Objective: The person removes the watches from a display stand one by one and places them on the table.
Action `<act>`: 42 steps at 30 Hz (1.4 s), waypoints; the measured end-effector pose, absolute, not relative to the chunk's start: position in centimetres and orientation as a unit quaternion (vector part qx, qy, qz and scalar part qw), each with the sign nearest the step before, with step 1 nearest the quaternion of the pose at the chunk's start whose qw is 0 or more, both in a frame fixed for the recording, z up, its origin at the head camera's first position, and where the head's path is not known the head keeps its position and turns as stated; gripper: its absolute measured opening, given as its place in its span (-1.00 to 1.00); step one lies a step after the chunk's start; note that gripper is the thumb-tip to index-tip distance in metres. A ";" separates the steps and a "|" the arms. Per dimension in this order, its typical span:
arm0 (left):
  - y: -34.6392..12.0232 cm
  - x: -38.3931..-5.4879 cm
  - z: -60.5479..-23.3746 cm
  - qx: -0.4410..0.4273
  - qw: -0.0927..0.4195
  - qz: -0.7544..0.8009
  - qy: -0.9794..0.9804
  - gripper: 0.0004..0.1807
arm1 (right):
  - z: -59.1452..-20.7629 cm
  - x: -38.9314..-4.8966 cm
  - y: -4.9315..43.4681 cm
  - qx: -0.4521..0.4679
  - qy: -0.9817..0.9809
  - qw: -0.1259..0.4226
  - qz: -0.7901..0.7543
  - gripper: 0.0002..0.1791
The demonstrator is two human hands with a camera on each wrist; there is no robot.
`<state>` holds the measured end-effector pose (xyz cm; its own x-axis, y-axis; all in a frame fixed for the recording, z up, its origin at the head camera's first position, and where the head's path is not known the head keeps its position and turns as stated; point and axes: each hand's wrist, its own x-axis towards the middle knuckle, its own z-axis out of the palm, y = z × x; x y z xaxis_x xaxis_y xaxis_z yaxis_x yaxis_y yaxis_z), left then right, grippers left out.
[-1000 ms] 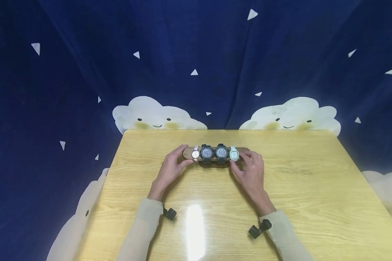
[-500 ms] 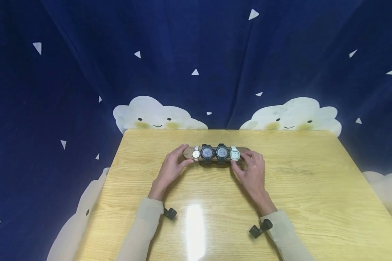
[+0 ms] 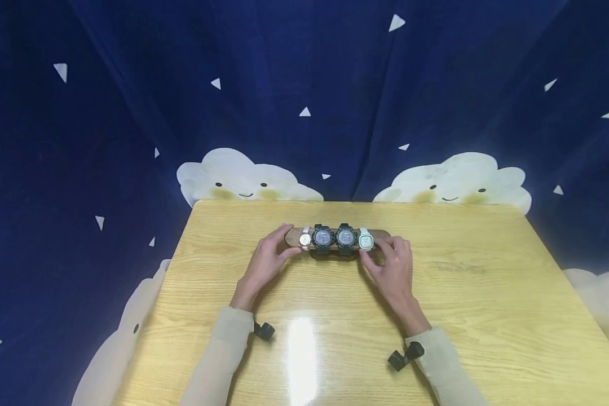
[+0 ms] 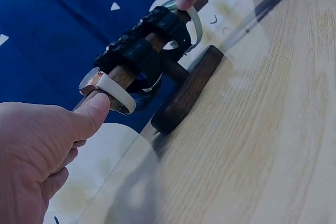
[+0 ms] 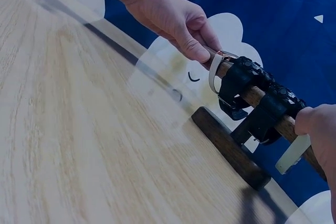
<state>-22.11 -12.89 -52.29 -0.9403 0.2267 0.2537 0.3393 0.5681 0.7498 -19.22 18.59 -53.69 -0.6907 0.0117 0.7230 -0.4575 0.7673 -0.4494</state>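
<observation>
A dark wooden watch stand [image 3: 335, 256] is near the table's far side, a horizontal bar on a short post and base [image 4: 189, 90]. On its bar sit, from left to right, a small watch with a pale strap [image 3: 305, 239], two chunky black watches [image 3: 322, 237] and a mint-green square watch [image 3: 366, 242]. My left hand [image 3: 265, 259] grips the bar's left end, thumb in front beside the pale strap. My right hand [image 3: 392, 270] holds the mint-green watch at the bar's right end, thumb at its lower edge and index finger at its right side.
The light wooden table [image 3: 487, 293] stretches toward me and to both sides. Behind it hangs a dark blue curtain [image 3: 304, 67] with white triangles and clouds. Black wrist cameras [image 3: 265, 332] are strapped at both sleeves.
</observation>
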 end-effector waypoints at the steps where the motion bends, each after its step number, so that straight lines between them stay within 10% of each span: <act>1: -12.9 -22.1 -52.3 -0.159 0.064 -0.436 -0.884 -0.26 | -53.7 -19.2 18.6 0.131 -0.863 0.373 0.316 -0.57; 42: -12.9 -22.3 -52.4 -0.158 0.066 -0.431 -0.886 -0.28 | -53.9 -19.7 19.1 0.129 -0.862 0.375 0.315 -0.56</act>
